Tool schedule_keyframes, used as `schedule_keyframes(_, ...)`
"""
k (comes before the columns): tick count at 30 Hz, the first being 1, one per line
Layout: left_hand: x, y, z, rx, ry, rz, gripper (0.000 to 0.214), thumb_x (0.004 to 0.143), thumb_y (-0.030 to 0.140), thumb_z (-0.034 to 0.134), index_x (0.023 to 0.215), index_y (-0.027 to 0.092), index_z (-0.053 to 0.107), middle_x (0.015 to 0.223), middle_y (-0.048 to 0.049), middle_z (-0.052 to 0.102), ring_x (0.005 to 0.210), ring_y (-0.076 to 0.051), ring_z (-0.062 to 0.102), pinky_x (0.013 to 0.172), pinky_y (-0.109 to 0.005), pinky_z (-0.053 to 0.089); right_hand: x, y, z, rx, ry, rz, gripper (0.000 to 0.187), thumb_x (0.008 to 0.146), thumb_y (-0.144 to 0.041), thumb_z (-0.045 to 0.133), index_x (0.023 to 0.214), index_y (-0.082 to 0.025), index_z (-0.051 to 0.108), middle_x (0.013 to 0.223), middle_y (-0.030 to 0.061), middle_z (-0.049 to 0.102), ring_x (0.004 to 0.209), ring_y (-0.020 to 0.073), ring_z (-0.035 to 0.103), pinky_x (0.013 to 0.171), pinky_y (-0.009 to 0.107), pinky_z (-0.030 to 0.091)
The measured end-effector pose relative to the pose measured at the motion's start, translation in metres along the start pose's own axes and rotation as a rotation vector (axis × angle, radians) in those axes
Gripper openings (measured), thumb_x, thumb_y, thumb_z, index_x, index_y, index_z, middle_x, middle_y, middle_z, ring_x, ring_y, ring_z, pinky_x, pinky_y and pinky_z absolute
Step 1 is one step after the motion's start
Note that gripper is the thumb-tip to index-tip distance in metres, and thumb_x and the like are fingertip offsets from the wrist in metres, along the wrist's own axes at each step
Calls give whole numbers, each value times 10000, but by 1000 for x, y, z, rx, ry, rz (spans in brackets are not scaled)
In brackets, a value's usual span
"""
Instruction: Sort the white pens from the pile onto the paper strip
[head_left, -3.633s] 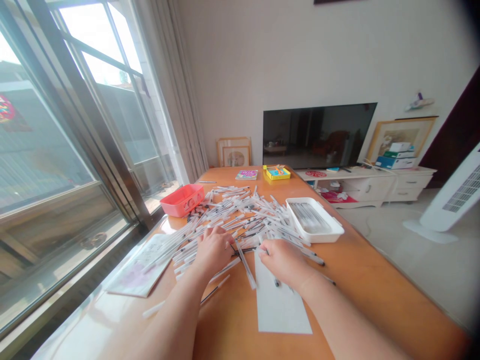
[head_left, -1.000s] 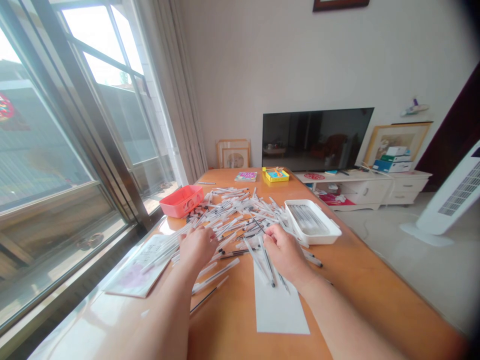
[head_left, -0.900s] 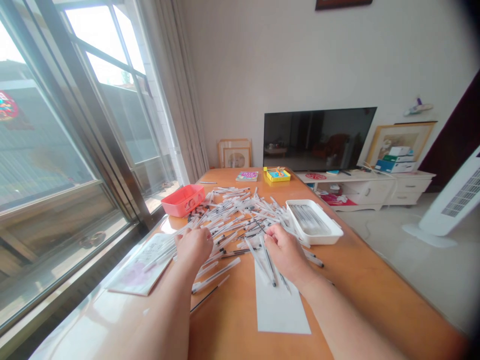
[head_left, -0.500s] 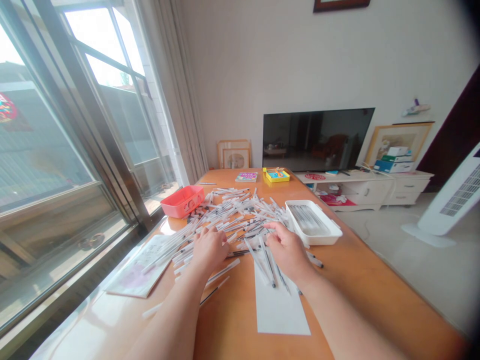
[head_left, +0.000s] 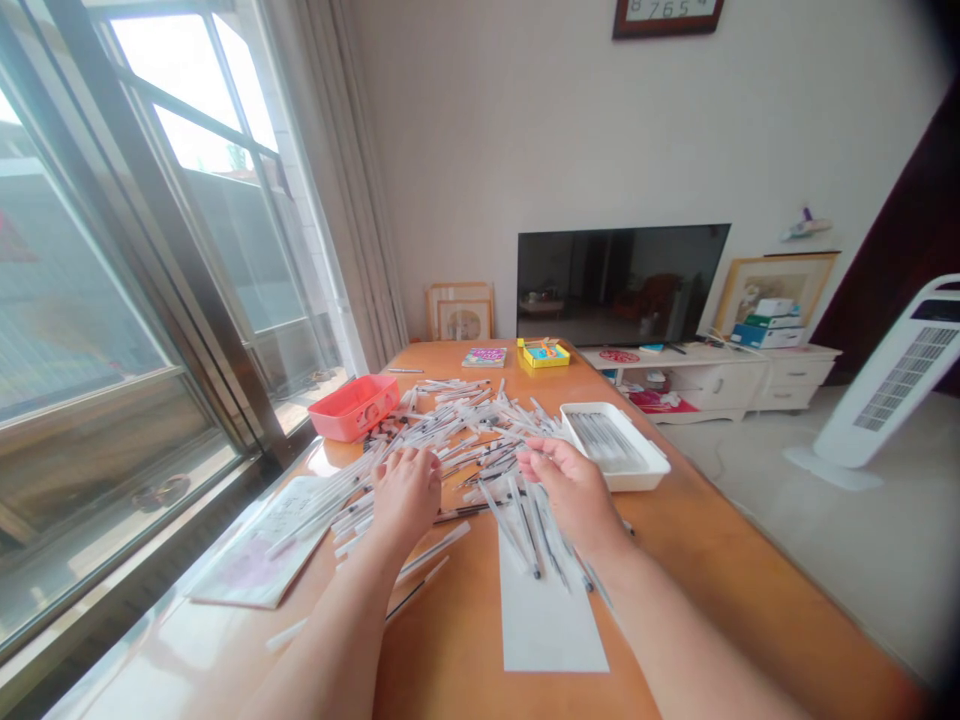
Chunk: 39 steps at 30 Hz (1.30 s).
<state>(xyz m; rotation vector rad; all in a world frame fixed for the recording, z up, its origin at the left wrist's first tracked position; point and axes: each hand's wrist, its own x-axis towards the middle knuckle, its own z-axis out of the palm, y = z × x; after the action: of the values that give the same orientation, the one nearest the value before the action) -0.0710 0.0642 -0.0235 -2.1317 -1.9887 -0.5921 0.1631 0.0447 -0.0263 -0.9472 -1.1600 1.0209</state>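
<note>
A big heap of white ballpoint pens (head_left: pixel 472 425) covers the middle of the orange wooden table (head_left: pixel 720 590). My left hand (head_left: pixel 406 497) lies palm down on the near left edge of the heap, fingers stretched over the pens. My right hand (head_left: pixel 567 490) hovers at the heap's near right side with its fingers bent, and I cannot make out whether it holds anything. A few pens (head_left: pixel 525 520) lie side by side on the top of a white paper sheet (head_left: pixel 550 625) in front of me.
A white tray (head_left: pixel 643 470) with pens inside stands right of the heap, a red tray (head_left: pixel 349 410) at its left. A printed sheet (head_left: pixel 251 545) lies near the window side. A yellow box (head_left: pixel 541 352) and small book (head_left: pixel 484 356) sit at the far end.
Both hands have shifted about in the heap. Earlier my right hand was lower on the paper; now it is raised nearer the heap, and more pens lie on the sheet. The camera has tilted up slightly.
</note>
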Motion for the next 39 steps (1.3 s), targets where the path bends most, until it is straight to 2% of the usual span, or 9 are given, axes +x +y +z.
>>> schedule_keyframes(5,3,-4,1,-196,76,91,181,963,278,433,991,238,607,977,-74,709,971,-266,590,877,-403,372,2,-10,-3,234,47,103,348,793,-440,760,1025,-187,705,911,71,744,830,186,683,805,346,546)
schedule_keyframes(11,-1,7,3,-721,15,109,265,928,319,501,1144,212,612,952,-70,707,875,-219,637,770,-322,453,2,-19,-9,296,109,188,329,765,-431,792,978,-186,738,875,42,702,706,106,584,558,192,439)
schedule_keyframes(15,-5,18,-1,-895,-74,68,207,909,342,527,979,192,651,915,-71,697,831,-204,619,765,-318,459,2,-21,-9,280,101,189,312,761,-419,783,931,-172,698,829,49,702,602,95,533,456,185,342)
schedule_keyframes(21,-10,32,-8,-1143,-297,-63,182,911,358,540,958,194,605,896,-51,675,725,-151,549,696,-289,433,-1,-19,-5,221,69,215,452,744,-347,775,1156,-202,657,657,-8,662,497,90,483,428,186,334)
schedule_keyframes(25,-11,34,-10,-1347,-389,-129,184,886,360,599,959,191,604,888,-38,662,693,-126,511,664,-265,405,-1,-22,-6,342,45,255,251,758,-292,743,966,-157,706,843,78,738,753,160,676,642,243,532)
schedule_keyframes(29,-12,34,-12,-1519,-472,-178,190,840,315,667,957,171,625,879,-50,670,688,-121,518,652,-255,390,-1,-27,-8,481,-15,277,254,710,-192,784,949,-180,698,941,82,754,927,194,705,807,286,559)
schedule_keyframes(32,-13,34,-16,-1596,-574,-189,189,827,283,683,951,146,645,879,-73,674,691,-123,526,639,-252,377,-2,-29,-10,447,-22,307,243,765,-310,788,954,-184,701,844,66,741,761,163,688,639,245,535)
schedule_keyframes(35,-15,34,-19,-1642,-670,-200,187,825,266,691,960,140,659,884,-83,679,691,-122,528,623,-246,362,-1,-29,-12,398,-17,284,293,790,-409,772,960,-174,728,660,6,646,509,86,511,435,190,357)
schedule_keyframes(39,-18,35,-21,-1690,-755,-221,184,832,250,701,980,150,661,869,-72,675,687,-113,531,635,-237,364,0,-30,-12,382,15,199,270,742,-378,814,893,-163,750,740,7,633,537,63,445,438,191,319)
